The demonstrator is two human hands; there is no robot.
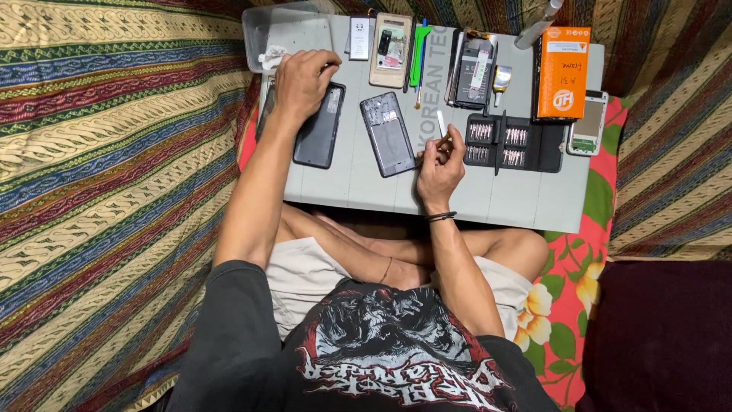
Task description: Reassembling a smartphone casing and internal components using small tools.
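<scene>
Left hand lies flat on black phone back cover; right hand fingers pinch thin white tool. Opened dark grey phone body on tabletop, reassembly not yet done.

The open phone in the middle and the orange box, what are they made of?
The open phone looks like dark plastic and metal: a matte grey frame with small parts showing inside. The orange box looks like cardboard, with flat printed faces and sharp folded edges. Neither can be told for sure.

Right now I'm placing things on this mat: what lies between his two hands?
In the head view, an opened phone lies face down between the left hand and right hand.
</scene>
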